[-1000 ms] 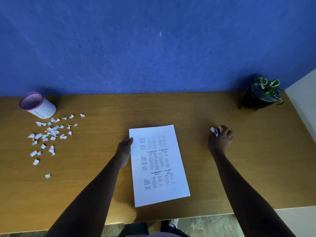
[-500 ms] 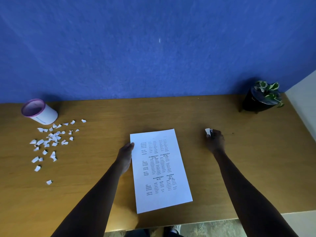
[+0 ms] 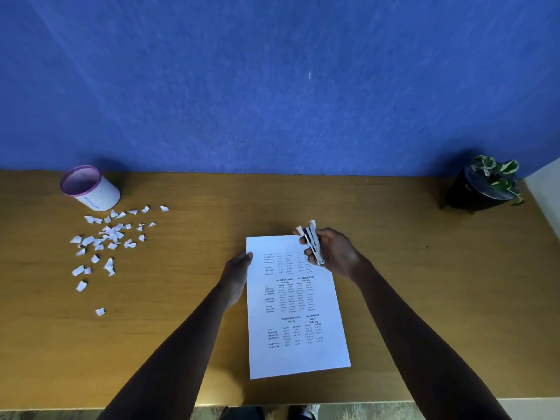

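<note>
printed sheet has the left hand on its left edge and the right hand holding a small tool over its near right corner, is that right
Not quite. The head view shows the right hand holding the small tool over the far right corner of the printed sheet, not the near one. The left hand does rest on the sheet's left edge.

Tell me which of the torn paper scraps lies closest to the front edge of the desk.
The lone scrap lying by itself, apart from the scattered pile and farthest from the white cup; every other scrap sits farther back.
</note>
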Tool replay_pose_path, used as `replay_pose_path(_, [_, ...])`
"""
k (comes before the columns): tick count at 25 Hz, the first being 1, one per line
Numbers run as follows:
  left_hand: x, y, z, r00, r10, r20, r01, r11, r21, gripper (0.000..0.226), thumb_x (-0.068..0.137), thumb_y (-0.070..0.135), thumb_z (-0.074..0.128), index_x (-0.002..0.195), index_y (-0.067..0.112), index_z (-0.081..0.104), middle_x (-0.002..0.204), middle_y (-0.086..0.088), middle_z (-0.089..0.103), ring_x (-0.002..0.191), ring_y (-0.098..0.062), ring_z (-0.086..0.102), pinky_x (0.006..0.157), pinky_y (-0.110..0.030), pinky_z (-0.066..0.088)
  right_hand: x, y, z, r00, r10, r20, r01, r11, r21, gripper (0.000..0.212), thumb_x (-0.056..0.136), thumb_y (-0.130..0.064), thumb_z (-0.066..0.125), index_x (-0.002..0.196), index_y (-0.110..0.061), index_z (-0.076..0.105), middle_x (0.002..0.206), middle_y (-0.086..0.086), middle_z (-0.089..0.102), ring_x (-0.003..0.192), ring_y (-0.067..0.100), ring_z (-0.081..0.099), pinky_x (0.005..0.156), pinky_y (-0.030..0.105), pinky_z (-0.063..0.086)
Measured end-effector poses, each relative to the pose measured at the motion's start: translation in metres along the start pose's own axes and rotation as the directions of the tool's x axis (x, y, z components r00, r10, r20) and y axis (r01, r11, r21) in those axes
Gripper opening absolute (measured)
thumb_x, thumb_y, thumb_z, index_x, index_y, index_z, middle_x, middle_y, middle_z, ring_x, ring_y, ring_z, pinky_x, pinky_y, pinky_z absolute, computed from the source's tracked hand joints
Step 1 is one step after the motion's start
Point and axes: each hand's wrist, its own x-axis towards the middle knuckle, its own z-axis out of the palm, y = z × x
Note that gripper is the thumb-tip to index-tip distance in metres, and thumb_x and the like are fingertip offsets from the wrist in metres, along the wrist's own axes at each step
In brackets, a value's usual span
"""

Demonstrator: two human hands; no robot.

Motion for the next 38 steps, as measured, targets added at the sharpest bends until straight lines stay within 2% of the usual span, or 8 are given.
replay_pose_path(4, [0.001,-0.005,0.002,1.0,0.019,-0.004,-0.019,0.999,0.033,0.033,0.104,0.029,0.047,0.116,0.005,0.066,0.109,-0.013,0.075,0.103,-0.034,0.071,0.086,-0.043,0.053,0.017,-0.004,0.022,0.999,0.004,0.034,0.003,0.98,-0.2,0.054,0.105,-0.042,0.025,0.117,-0.013,0.068,0.1,-0.002,0.071,0.067,0.009,0.052,0.062,0.024,0.035])
replay_pose_path(6, [-0.001,-0.005,0.002,0.999,0.034,-0.004,-0.034,0.998,0.056,0.033,0.103,0.03,0.048,0.112,0.004,0.067,0.107,-0.015,0.075,0.101,-0.035,0.071,0.079,-0.04,0.051,0.028,-0.004,0.028,0.995,-0.102,-0.02,0.079,0.864,-0.498,0.055,0.104,-0.05,0.028,0.115,-0.015,0.07,0.099,-0.004,0.072,0.068,0.008,0.054,0.062,0.024,0.037])
replay_pose_path(8, [-0.001,-0.006,0.001,0.999,0.044,-0.005,-0.044,0.996,0.073,0.034,0.103,0.032,0.048,0.108,0.003,0.067,0.105,-0.017,0.075,0.097,-0.036,0.071,0.075,-0.038,0.048,0.036,-0.004,0.033,0.964,-0.265,0.019,0.178,0.592,-0.786,0.047,0.102,-0.046,0.039,0.111,-0.013,0.07,0.093,-0.002,0.071,0.073,0.011,0.059,0.065,0.026,0.042])
replay_pose_path(11, [-0.002,-0.008,0.0,0.998,0.058,-0.015,-0.057,0.996,0.07,0.033,0.103,0.03,0.048,0.107,0.004,0.067,0.106,-0.018,0.074,0.093,-0.033,0.07,0.077,-0.038,0.047,0.042,-0.009,0.041,0.932,-0.323,0.166,0.235,0.188,-0.954,0.035,0.096,-0.046,0.052,0.102,-0.017,0.071,0.095,0.0,0.072,0.081,0.014,0.065,0.071,0.035,0.049])
replay_pose_path(15, [0.0,-0.011,-0.001,0.996,0.089,-0.007,-0.088,0.994,0.061,0.031,0.102,0.03,0.05,0.106,0.005,0.068,0.107,-0.021,0.073,0.093,-0.033,0.069,0.078,-0.04,0.046,0.041,-0.024,0.05,0.902,-0.295,0.315,0.219,-0.316,-0.923,0.034,0.09,-0.05,0.06,0.111,-0.026,0.069,0.106,-0.007,0.068,0.092,0.015,0.064,0.073,0.031,0.048])
replay_pose_path(18, [0.002,-0.012,-0.002,0.997,0.083,-0.013,-0.081,0.992,0.095,0.029,0.101,0.033,0.05,0.104,0.014,0.07,0.104,-0.014,0.075,0.1,-0.038,0.07,0.077,-0.04,0.048,0.042,-0.031,0.055,0.875,-0.258,0.41,0.215,-0.552,-0.805,0.04,0.085,-0.052,0.065,0.115,-0.026,0.068,0.111,-0.007,0.067,0.095,0.016,0.066,0.08,0.029,0.044])
replay_pose_path(22, [0.001,-0.011,0.0,0.997,0.076,-0.027,-0.072,0.99,0.123,0.028,0.101,0.036,0.049,0.099,0.018,0.07,0.102,-0.015,0.074,0.088,-0.03,0.068,0.072,-0.037,0.044,0.046,-0.033,0.059,0.897,-0.194,0.397,0.17,-0.679,-0.714,0.045,0.082,-0.051,0.069,0.12,-0.027,0.067,0.116,-0.006,0.065,0.096,0.019,0.066,0.087,0.032,0.043])
replay_pose_path(38, [-0.006,-0.005,0.002,0.995,0.075,-0.059,-0.065,0.984,0.167,0.028,0.102,0.035,0.047,0.104,0.019,0.07,0.099,-0.015,0.074,0.082,-0.025,0.065,0.069,-0.035,0.043,0.077,-0.04,0.111,0.971,0.066,0.228,0.187,-0.806,-0.562,0.04,0.075,-0.051,0.076,0.104,-0.025,0.072,0.1,-0.008,0.07,0.099,0.017,0.062,0.092,0.039,0.039])
